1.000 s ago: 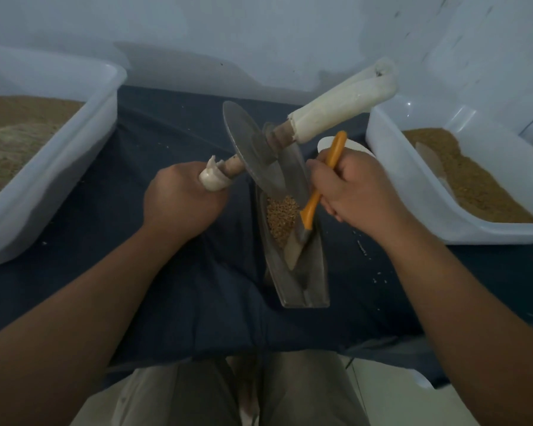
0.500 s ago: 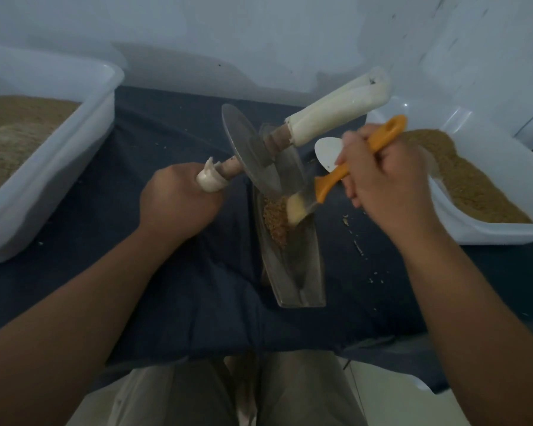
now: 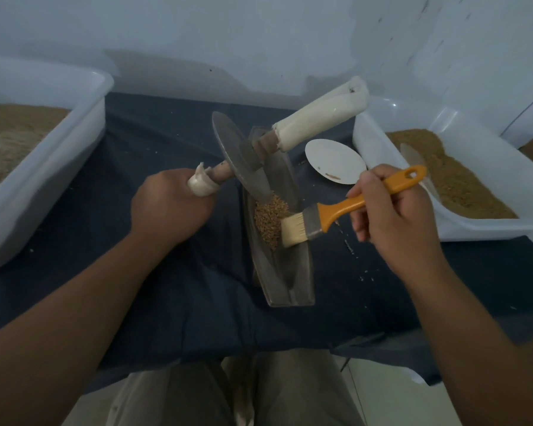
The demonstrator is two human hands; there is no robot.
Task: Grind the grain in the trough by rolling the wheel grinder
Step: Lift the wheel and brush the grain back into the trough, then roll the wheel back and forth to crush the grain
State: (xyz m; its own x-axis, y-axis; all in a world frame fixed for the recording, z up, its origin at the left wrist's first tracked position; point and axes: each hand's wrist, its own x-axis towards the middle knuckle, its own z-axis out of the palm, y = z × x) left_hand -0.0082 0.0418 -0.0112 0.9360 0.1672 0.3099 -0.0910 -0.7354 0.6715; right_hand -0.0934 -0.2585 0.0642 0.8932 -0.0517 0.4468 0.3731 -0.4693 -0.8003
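The right hand [image 3: 391, 216], fingers curled round the orange-handled paintbrush [image 3: 336, 210], had swung its bristles sideways to the rim of the grey metal trough [image 3: 290, 281], so sweeping looked finished. The left hand [image 3: 170, 207] gripped one wrapped handle of the single metal wheel grinder [image 3: 237, 155], which stood over the one heap of brown grain [image 3: 270, 219] in the trough. Two white plastic tubs flanked them: left tub [image 3: 43, 179], right tub [image 3: 373, 149].

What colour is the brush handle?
Orange; the brush handle shows best in the head view.

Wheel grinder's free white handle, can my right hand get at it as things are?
Probably not yet: the right hand grips the orange-handled brush, so it is occupied. The way to the white handle looks open.
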